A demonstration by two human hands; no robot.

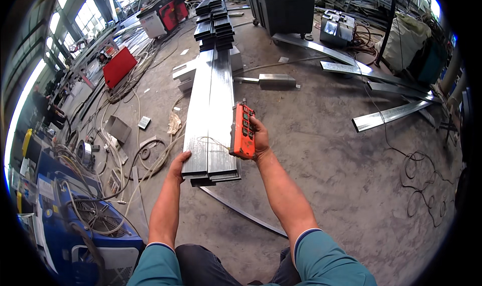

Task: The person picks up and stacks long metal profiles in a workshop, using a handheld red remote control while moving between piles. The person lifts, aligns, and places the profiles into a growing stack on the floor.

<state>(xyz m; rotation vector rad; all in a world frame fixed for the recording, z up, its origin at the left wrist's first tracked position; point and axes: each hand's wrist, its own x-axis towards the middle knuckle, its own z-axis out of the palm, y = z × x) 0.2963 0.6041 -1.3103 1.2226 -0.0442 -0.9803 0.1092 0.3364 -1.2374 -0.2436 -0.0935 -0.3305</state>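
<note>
A stack of long, shiny rectangular metal tubes (199, 115) runs away from me, with the near ends facing my body. My left hand (178, 166) grips the left side of the stack near its front end. Its thumb lies at the upper edge, and the other fingers are largely hidden. In my right hand (260, 139) is an orange remote control (243, 130) with dark buttons, held upright over the stack's right edge. A thin cord loops from the remote across the tubes. More dark-ended metal profiles (215, 27) are piled at the far end.
A blue machine with a fan grille (95, 216) stands at lower left, among hoses and cables (150, 168). Loose metal channels (391, 114) lie to the right, near a black cable (416, 185). Farther off are a large dark wheeled bin (281, 12) and a red panel (119, 66).
</note>
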